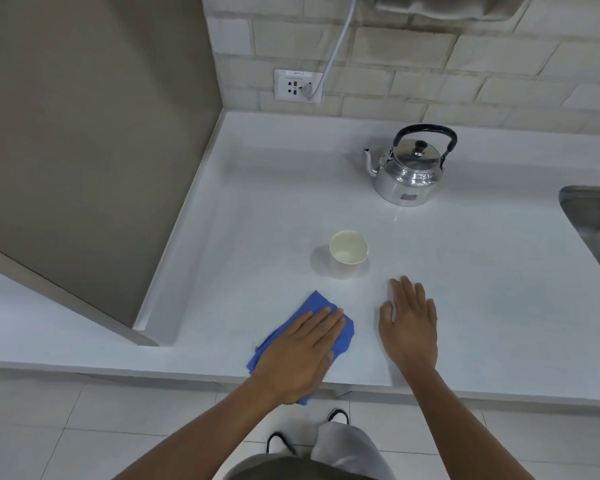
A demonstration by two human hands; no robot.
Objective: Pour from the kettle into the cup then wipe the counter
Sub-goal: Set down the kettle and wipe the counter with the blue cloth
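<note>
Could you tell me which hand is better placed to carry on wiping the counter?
The left hand: it lies flat on the blue cloth near the counter's front edge. The right hand rests bare beside it, with no cloth under it.

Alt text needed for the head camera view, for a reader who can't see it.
A person's left hand presses flat on a blue cloth near the front edge of a white counter, while the right hand rests open beside it. Behind the hands stands a paper cup, and farther back a metal kettle, lid on, near the wall.
</note>
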